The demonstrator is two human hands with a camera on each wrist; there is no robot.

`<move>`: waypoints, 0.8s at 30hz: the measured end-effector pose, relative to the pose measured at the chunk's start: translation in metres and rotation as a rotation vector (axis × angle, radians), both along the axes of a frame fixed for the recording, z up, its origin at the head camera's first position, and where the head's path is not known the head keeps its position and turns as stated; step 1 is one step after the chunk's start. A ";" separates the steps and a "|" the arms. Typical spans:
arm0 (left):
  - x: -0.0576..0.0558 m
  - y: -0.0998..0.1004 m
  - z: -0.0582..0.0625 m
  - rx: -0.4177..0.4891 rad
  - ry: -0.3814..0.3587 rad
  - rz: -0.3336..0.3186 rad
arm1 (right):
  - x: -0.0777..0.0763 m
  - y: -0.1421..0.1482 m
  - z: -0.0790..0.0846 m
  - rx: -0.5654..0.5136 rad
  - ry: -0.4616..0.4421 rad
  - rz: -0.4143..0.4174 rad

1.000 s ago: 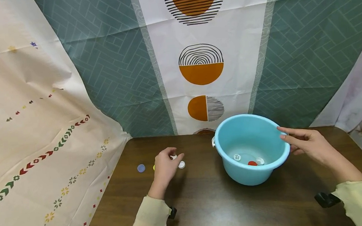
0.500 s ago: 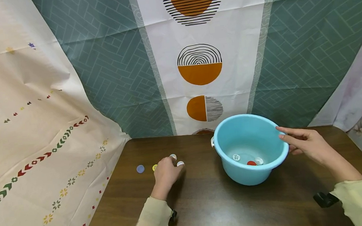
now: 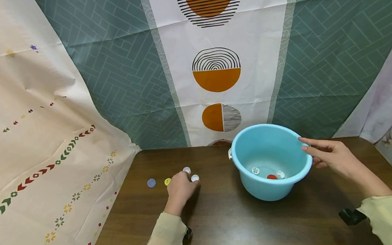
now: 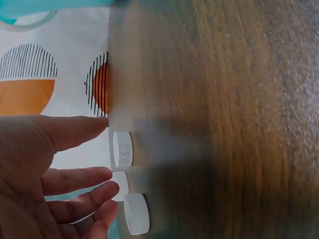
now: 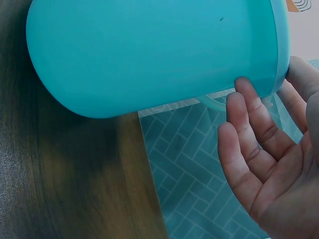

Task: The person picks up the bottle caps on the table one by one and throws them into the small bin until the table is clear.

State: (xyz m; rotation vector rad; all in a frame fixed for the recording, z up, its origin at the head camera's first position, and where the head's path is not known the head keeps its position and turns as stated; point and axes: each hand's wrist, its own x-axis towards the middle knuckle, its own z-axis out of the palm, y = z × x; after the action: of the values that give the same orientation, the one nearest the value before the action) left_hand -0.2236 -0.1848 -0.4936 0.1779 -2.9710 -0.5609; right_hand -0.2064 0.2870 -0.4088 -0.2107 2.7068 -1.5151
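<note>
Dark-brown wood-grain table (image 3: 226, 225), lower frame; teal-and-white printed cloth (image 3: 117, 63) hanging behind. Left of centre, your left hand (image 3: 180, 188), thumb and fingers parted beside small round white plastic caps (image 3: 195, 178), sits lower than one second earlier, revealing more of a round yellow cap (image 3: 167, 181). At right, your right hand (image 3: 335, 157) pinches the light-blue plastic bucket (image 3: 270, 190) by its rim.

Left hand (image 3: 180, 188) is extended low over the table (image 3: 226, 225), left of centre toward the far edge; thumb (image 4: 75, 132) straight and apart from the fingers (image 4: 79, 180), the outer ones bent. Right hand (image 3: 335, 157) is raised nearer the right edge, thumb and forefinger pinching, remaining fingers loosely bent. Both forearms (image 3: 164, 240) are sleeved.
</note>
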 end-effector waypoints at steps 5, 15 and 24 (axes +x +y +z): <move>-0.001 0.001 -0.003 -0.004 0.000 -0.001 | -0.001 0.000 0.000 0.003 -0.007 -0.006; -0.003 0.004 -0.008 -0.009 -0.016 0.019 | 0.002 -0.001 0.000 -0.003 -0.010 -0.007; -0.007 0.005 -0.016 -0.030 -0.010 0.026 | 0.004 -0.003 0.002 -0.006 -0.001 -0.007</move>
State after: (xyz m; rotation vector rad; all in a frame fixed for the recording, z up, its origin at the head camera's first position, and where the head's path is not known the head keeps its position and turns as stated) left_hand -0.2308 -0.1794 -0.5093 0.2176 -2.9806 -0.5140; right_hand -0.2022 0.2842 -0.4070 -0.2008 2.7054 -1.5256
